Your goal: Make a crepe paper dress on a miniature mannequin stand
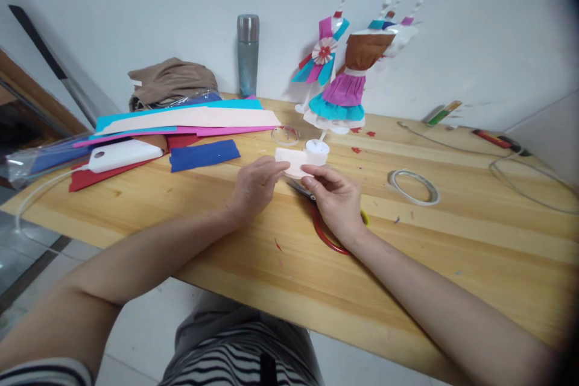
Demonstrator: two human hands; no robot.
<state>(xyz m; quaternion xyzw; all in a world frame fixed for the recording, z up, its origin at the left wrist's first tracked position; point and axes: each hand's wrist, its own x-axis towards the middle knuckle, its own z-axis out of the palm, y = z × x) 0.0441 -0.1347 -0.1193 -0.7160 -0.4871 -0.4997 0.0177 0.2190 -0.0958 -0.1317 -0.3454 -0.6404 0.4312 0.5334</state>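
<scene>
Between my two hands is a small pale pink strip of crepe paper point(290, 157), held up just over the table. My left hand point(257, 188) pinches its left end, and my right hand point(337, 198) pinches its lower right side between thumb and fingers. Scissors with red and yellow handles point(322, 235) lie beneath my right hand, which partly covers them. Just behind the paper stands a small dress form in a brown top and a tiered purple, teal and white skirt point(346, 93), on a round white base point(317, 147).
Crepe paper sheets point(190, 119), a blue piece point(205, 155) and a white corded device point(122, 155) lie left. Behind are a folded brown cloth point(174, 81), a thermos point(248, 57) and another decorated form point(323, 51). A tape roll point(414, 187) and a cable point(520, 193) lie right.
</scene>
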